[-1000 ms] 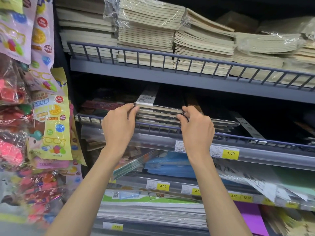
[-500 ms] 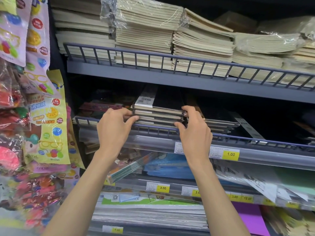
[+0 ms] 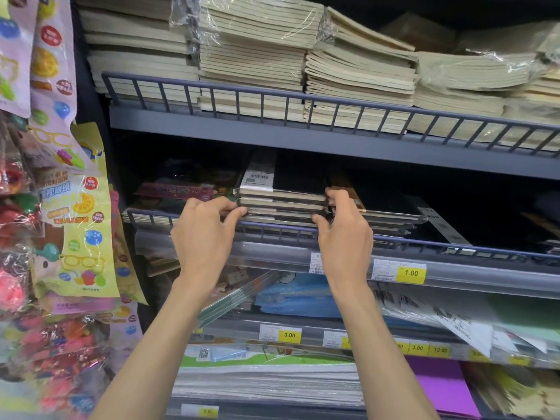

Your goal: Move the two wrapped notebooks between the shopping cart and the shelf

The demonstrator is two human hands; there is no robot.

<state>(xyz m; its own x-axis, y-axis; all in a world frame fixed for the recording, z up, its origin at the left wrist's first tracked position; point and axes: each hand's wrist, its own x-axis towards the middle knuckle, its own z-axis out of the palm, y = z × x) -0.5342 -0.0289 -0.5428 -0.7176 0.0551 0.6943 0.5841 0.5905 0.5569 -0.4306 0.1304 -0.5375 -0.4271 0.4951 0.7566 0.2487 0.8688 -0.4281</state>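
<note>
A stack of black, plastic-wrapped notebooks (image 3: 281,198) lies on the middle shelf (image 3: 454,259) behind a low wire rail; the top one carries a white barcode label. My left hand (image 3: 206,234) pinches the stack's lower left front corner with thumb and fingers. My right hand (image 3: 345,234) grips the stack's right front corner, fingers curled over the upper notebooks and thumb beneath. How many notebooks each hand holds is unclear. No shopping cart is in view.
Cream notebooks, some in plastic wrap (image 3: 257,56), fill the top shelf. More dark notebooks (image 3: 391,207) lie right of the stack. Hanging toy packets (image 3: 72,213) crowd the left. Lower shelves carry price tags (image 3: 410,272), blue folders and paper pads.
Both hands slid down from the stack's top edge to its lower front corners. The view has shifted slightly right. The stack stays on the shelf.
</note>
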